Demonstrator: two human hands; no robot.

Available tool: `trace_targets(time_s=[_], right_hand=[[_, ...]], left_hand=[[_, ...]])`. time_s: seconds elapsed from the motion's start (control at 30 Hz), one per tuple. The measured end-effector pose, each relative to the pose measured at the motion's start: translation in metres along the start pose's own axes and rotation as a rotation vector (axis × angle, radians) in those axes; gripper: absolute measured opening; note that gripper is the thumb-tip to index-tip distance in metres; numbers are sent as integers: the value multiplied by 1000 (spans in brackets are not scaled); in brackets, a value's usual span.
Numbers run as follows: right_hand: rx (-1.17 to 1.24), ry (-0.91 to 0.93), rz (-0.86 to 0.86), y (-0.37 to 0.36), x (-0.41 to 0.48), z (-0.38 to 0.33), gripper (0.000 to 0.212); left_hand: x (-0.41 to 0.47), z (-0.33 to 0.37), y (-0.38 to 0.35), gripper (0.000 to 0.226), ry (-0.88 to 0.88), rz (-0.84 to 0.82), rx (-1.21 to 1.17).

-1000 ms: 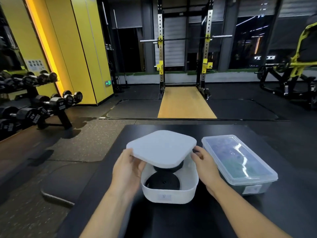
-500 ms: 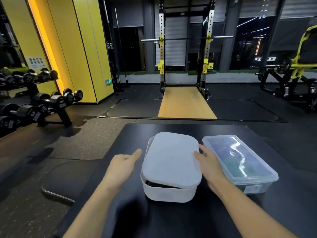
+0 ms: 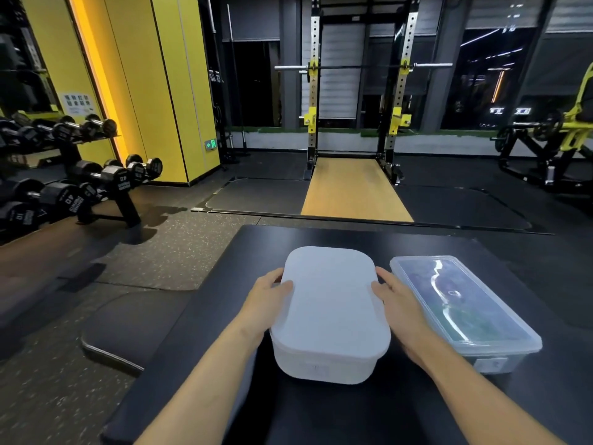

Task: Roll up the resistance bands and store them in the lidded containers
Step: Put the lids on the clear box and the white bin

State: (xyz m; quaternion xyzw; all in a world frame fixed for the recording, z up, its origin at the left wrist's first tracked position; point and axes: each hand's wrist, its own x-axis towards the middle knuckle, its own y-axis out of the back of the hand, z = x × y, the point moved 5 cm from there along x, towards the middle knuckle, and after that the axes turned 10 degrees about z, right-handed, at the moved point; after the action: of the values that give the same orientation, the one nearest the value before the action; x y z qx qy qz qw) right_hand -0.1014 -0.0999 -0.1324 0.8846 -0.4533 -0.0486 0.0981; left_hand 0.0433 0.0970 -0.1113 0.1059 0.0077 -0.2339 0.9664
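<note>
A white container [image 3: 324, 369] stands on the black table [image 3: 369, 415] in front of me, with its white lid [image 3: 330, 300] lying flat on top. The rolled black bands inside are hidden by the lid. My left hand [image 3: 266, 300] grips the lid's left edge, thumb on top. My right hand [image 3: 399, 300] grips the lid's right edge the same way. To the right stands a clear container [image 3: 465, 313] with its clear lid on; something dark green shows through it.
A black padded bench [image 3: 128, 329] lies low at the table's left. A dumbbell rack [image 3: 73, 184] stands far left, a squat rack [image 3: 356, 101] straight ahead, and a yellow machine [image 3: 552, 133] at the far right.
The lid went from held above the open white container to lying flat on it. My left hand left the lid, then came back to its left edge.
</note>
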Motion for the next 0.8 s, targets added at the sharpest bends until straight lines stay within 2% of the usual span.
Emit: trace_targets(time_s=[0.17, 0.33, 0.43, 0.57, 0.63, 0.73, 0.8], right_hand=[[-1, 8, -35, -4, -3, 0, 38], [-176, 39, -86, -6, 4, 0, 43], [-269, 54, -80, -6, 7, -1, 42], [-370, 114, -5, -11, 11, -13, 24], [-426, 145, 1, -15, 14, -17, 19], [-623, 225, -42, -25, 18, -23, 34], [-842, 300, -80, -34, 17, -30, 48]], left_hand=[[3, -5, 2, 37, 68, -7, -93], [12, -10, 2, 41, 100, 48, -86], [21, -6, -2, 40, 59, 45, -25], [32, 8, -18, 43, -76, -11, 201], [36, 8, -26, 39, -143, -47, 388], [41, 15, -32, 29, -324, -19, 740], [44, 20, -38, 20, -393, -15, 803]])
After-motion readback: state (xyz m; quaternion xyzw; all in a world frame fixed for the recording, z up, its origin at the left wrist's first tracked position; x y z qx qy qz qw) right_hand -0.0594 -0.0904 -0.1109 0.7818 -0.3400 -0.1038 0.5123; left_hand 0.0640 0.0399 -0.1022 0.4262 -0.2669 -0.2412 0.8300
